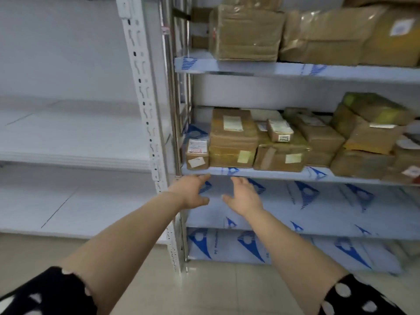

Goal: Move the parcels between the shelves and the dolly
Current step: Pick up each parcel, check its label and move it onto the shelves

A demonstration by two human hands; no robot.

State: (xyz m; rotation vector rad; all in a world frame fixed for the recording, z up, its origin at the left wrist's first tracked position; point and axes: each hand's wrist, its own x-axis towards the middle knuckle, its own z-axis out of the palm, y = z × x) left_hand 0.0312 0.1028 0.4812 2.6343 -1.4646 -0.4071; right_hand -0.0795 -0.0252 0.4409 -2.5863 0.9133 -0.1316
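Brown taped parcels fill the middle shelf (250,172) of a metal rack. At its left end stand a small labelled box (197,153) and a stack of two flat parcels (233,137). More parcels (246,34) sit on the upper shelf (261,69). My left hand (192,193) and my right hand (244,195) reach forward just below the middle shelf's front edge, fingers straight, palms facing each other, holding nothing. The left fingertips are at the shelf edge below the small box. No dolly is in view.
A white perforated upright post (147,123) separates this rack from a white shelving unit (72,153) on the left. The shelf below (318,212) and the bottom shelf (295,251) carry blue-printed film. Beige tiled floor (227,289) lies underfoot.
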